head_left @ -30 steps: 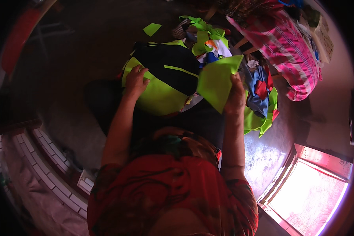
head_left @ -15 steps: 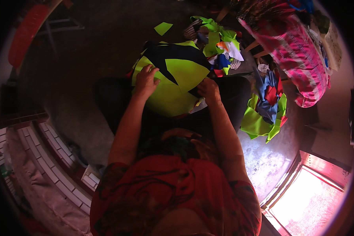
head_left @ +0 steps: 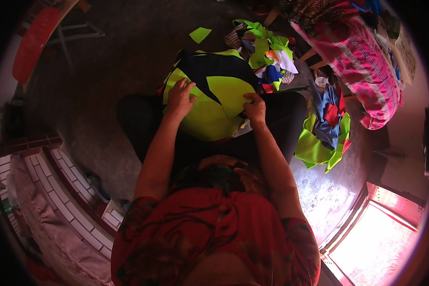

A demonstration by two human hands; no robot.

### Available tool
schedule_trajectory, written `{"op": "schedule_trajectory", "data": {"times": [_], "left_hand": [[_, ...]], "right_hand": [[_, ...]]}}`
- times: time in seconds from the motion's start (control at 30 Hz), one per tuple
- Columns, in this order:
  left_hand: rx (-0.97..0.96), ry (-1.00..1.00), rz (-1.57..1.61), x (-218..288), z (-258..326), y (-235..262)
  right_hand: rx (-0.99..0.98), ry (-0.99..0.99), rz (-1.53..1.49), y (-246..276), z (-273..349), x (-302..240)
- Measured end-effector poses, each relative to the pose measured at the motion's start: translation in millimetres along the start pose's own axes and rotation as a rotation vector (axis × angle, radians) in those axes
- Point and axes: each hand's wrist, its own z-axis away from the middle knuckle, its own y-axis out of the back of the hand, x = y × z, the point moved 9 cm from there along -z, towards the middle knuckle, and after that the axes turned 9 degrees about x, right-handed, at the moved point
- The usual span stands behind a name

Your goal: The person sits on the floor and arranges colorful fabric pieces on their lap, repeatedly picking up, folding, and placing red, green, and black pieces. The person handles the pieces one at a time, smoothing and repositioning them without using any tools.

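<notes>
Across my lap lies a bundle of cloth, with a large lime-green piece point(head_left: 202, 123) nearest me and black cloth point(head_left: 224, 65) over its far side. A smaller pointed lime-green fabric piece point(head_left: 226, 91) rests on top of the black. My right hand point(head_left: 256, 108) pinches that piece at its right edge, between thumb and forefinger. On the bundle's left side my left hand point(head_left: 180, 99) lies on the lime-green cloth, thumb and fingers apart. What is under the bundle is mostly hidden.
A loose lime-green scrap point(head_left: 199, 34) lies on the floor ahead. Mixed fabric scraps point(head_left: 271, 55) are heaped beyond my right knee. Blue, red and lime cloth point(head_left: 325, 126) is piled at the right. Pink checked fabric point(head_left: 352, 62) drapes at the far right, above wooden legs.
My right hand's grip on the small lime-green piece now shows more clearly at its right edge. That piece has shifted slightly right, its lower corner nearer me. My left hand stays about where it was.
</notes>
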Motion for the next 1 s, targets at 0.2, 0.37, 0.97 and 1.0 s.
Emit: {"op": "schedule_trajectory", "data": {"times": [0.2,0.37,0.97,1.0], "left_hand": [[-0.012,-0.001,-0.001,2,-1,0],[-0.008,0.007,-0.014,2,-1,-1],[0.025,-0.041,0.000,5,-2,2],[0.023,-0.034,0.008,6,-2,0]], "right_hand": [[0.106,0.246,0.182,14,-3,-13],[0.056,0.189,0.334,12,-3,-13],[0.241,0.415,0.454,19,10,-34],[0.271,0.465,0.451,19,11,-39]]}}
